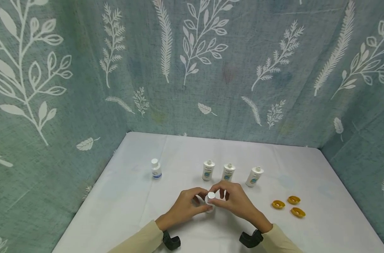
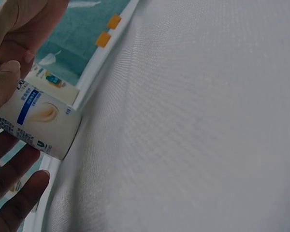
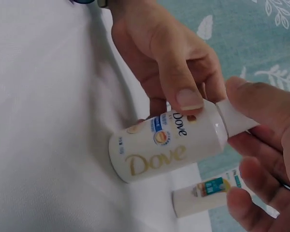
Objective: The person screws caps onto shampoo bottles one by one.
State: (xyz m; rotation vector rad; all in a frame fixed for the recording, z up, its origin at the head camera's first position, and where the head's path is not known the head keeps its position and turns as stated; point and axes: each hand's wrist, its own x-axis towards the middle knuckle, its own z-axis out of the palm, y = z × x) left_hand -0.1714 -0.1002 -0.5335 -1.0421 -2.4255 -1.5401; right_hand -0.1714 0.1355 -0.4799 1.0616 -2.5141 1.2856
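A small white Dove bottle (image 3: 164, 150) stands upright on the table between the two hands, with its printed label showing in the right wrist view. My left hand (image 1: 186, 205) grips the bottle's body, thumb on the near side. Up at the top, my right hand (image 1: 234, 200) pinches the white cap (image 3: 236, 119) between thumb and fingers. The cap sits on the bottle's neck. In the left wrist view, the back label of the bottle (image 2: 50, 121) shows beside the spread fingers (image 2: 26, 195).
Beyond the hands stand three white bottles without caps (image 1: 208, 170) (image 1: 228, 172) (image 1: 254, 176). A capped white bottle (image 1: 156, 169) is farther left. Three amber ring-shaped pieces (image 1: 278, 204) lie at the right. Patterned green cloth (image 1: 179, 105) surrounds the white table (image 1: 116, 211).
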